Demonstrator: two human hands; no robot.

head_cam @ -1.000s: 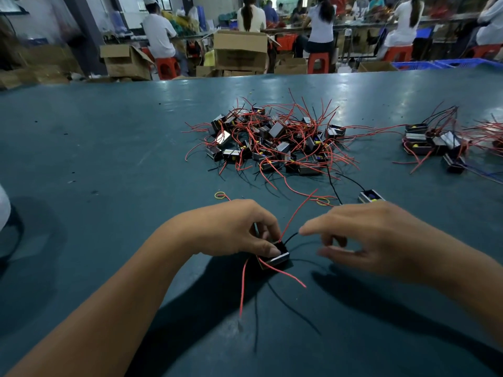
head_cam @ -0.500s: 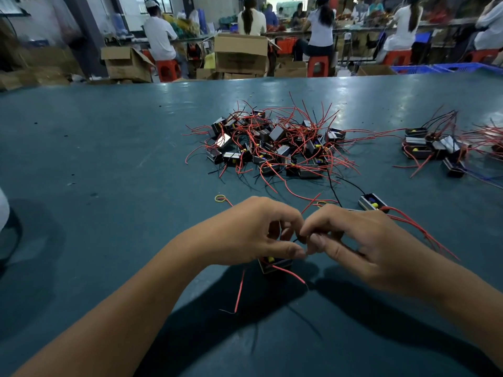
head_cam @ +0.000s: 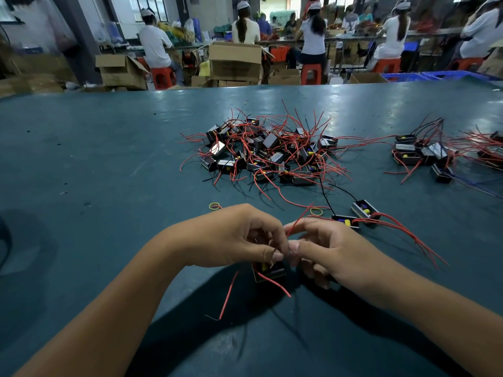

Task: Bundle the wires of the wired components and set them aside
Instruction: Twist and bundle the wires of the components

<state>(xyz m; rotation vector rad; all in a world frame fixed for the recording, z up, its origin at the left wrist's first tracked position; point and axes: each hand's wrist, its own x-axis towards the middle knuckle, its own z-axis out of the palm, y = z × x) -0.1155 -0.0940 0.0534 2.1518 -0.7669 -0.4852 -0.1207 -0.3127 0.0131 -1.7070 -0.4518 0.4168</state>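
The dark teal surface [head_cam: 95,164] fills most of the view and carries everything. Mid-surface, well beyond the hands, lies the big pile of components [head_cam: 266,151], small black boxes tangled in red wires that stick out every way. Far right is a smaller group of components [head_cam: 424,156], its red and black wires fanning up and to the right.

The left hand [head_cam: 234,238] and right hand [head_cam: 332,254] meet near the middle of the view, thumbs almost touching. Both have fingers curled; the left thumb and forefinger pinch the wires just above the held component [head_cam: 268,272], and the right hand's fingertips pinch a red wire [head_cam: 298,220] that rises from between the hands and slants up to the right. The held component sits directly under the two thumbs, at or just above the surface; whether it touches cannot be told. Its long axis runs roughly left to right, its open face with a yellow part turned up. Two more red wire ends trail from it toward the viewer, one down-left, one down-right.

Just beyond the right hand sit two loose components [head_cam: 356,214] side by side, their red wires sweeping right and downward. A yellow rubber band [head_cam: 316,211] lies just left of them, another rubber band [head_cam: 215,205] just beyond the left hand.
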